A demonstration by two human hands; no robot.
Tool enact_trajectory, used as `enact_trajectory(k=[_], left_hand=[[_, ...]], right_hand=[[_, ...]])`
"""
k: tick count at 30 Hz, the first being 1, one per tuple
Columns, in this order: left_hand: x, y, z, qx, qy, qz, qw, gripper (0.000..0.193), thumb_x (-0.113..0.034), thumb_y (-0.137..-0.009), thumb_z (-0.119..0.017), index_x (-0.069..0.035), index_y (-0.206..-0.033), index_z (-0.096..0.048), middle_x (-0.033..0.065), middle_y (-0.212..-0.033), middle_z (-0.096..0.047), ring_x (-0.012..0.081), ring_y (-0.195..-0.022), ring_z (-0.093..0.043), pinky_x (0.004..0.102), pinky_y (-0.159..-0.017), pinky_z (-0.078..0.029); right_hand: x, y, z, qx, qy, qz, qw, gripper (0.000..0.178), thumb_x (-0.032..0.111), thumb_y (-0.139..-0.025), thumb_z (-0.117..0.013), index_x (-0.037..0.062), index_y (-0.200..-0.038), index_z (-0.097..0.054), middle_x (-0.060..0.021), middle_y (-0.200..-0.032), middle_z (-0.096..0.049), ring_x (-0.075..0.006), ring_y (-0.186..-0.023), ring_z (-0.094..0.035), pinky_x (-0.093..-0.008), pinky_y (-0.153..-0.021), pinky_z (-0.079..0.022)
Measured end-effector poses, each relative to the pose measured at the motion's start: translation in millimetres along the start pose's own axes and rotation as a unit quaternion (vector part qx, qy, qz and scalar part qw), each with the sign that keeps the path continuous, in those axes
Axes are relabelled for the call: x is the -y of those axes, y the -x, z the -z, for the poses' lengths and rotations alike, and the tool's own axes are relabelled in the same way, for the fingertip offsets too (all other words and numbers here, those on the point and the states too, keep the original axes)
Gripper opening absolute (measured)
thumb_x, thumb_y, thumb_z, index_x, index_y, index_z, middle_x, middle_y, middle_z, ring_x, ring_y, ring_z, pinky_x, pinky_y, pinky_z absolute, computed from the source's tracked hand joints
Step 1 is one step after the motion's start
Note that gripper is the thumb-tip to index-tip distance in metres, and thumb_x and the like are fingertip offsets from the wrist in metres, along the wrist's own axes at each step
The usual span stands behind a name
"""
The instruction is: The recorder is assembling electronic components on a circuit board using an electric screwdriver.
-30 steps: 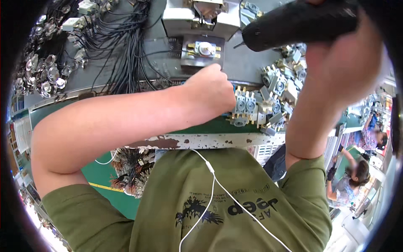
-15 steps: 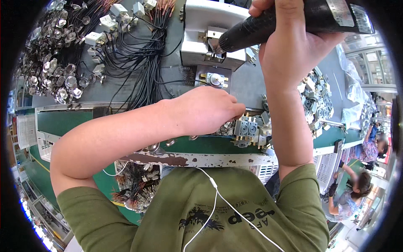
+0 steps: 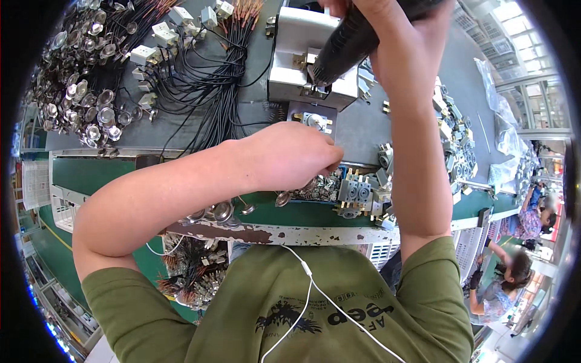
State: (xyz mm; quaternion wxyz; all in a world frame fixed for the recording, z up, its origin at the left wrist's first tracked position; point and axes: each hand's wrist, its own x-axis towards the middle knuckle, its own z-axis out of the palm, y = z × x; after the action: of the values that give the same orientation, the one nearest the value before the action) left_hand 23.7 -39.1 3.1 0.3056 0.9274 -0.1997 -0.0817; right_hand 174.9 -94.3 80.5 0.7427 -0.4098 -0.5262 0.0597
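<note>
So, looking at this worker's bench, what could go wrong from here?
The black tool in the right hand could slip, as it slants into the white fixture. The left hand is close to small metal parts; a bump might scatter them. Grey switch-like pieces crowd near the chipped bench edge and could get knocked off.

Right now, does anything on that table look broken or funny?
Yes: the white bench edge by the green shirt looks worn. Its paint is chipped, with brown patches breaking up the white.
</note>
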Motion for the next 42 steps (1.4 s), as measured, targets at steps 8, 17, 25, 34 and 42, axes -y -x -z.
enact_trajectory(k=[8,17,25,34,42], left_hand=[[23,22,42,-0.175,-0.018,0.107,0.979,0.014,-0.019,-0.090,-0.068,-0.008,-0.098,-0.071,0.0121,-0.087,-0.071,0.0349,-0.084,-0.069,0.0458,-0.073,-0.054],[35,19,5,-0.200,-0.145,0.069,0.967,0.015,-0.022,-0.086,-0.076,-0.010,-0.088,-0.067,0.0053,-0.083,-0.068,0.0289,-0.085,-0.068,0.0433,-0.076,-0.051],[38,26,-6,-0.264,-0.164,0.025,0.950,0.009,-0.013,-0.084,-0.075,-0.010,-0.089,-0.068,0.0017,-0.091,-0.068,0.0252,-0.091,-0.065,0.0404,-0.081,-0.051],[36,26,-2,-0.234,-0.117,0.052,0.964,0.011,-0.005,-0.080,-0.075,-0.008,-0.089,-0.069,0.0036,-0.090,-0.069,0.0273,-0.087,-0.065,0.0404,-0.080,-0.053],[41,29,-3,-0.230,-0.120,0.066,0.963,0.012,-0.005,-0.079,-0.076,-0.008,-0.090,-0.072,0.0050,-0.088,-0.069,0.0277,-0.087,-0.066,0.0404,-0.080,-0.054]], right_hand=[[18,13,-29,-0.144,0.125,0.025,0.981,0.072,-0.004,-0.090,-0.072,0.0038,-0.146,-0.028,-0.0118,-0.109,-0.066,-0.0164,-0.090,-0.069,-0.0289,-0.073,-0.060],[34,33,-29,-0.153,0.046,0.003,0.987,0.057,0.002,-0.093,-0.074,0.0019,-0.136,-0.037,-0.0063,-0.098,-0.066,-0.0125,-0.081,-0.068,-0.0284,-0.071,-0.059],[32,42,-28,-0.173,0.092,-0.003,0.981,0.057,0.004,-0.093,-0.074,0.0018,-0.136,-0.037,-0.0065,-0.098,-0.066,-0.0129,-0.082,-0.068,-0.0288,-0.071,-0.059],[22,39,-30,-0.172,0.136,-0.006,0.976,0.058,0.006,-0.094,-0.075,0.0017,-0.137,-0.036,-0.0067,-0.099,-0.066,-0.0133,-0.083,-0.068,-0.0293,-0.072,-0.059],[18,35,-38,-0.142,0.162,-0.012,0.977,0.058,0.007,-0.094,-0.075,0.0017,-0.137,-0.036,-0.0069,-0.099,-0.066,-0.0138,-0.085,-0.068,-0.0298,-0.073,-0.059]])
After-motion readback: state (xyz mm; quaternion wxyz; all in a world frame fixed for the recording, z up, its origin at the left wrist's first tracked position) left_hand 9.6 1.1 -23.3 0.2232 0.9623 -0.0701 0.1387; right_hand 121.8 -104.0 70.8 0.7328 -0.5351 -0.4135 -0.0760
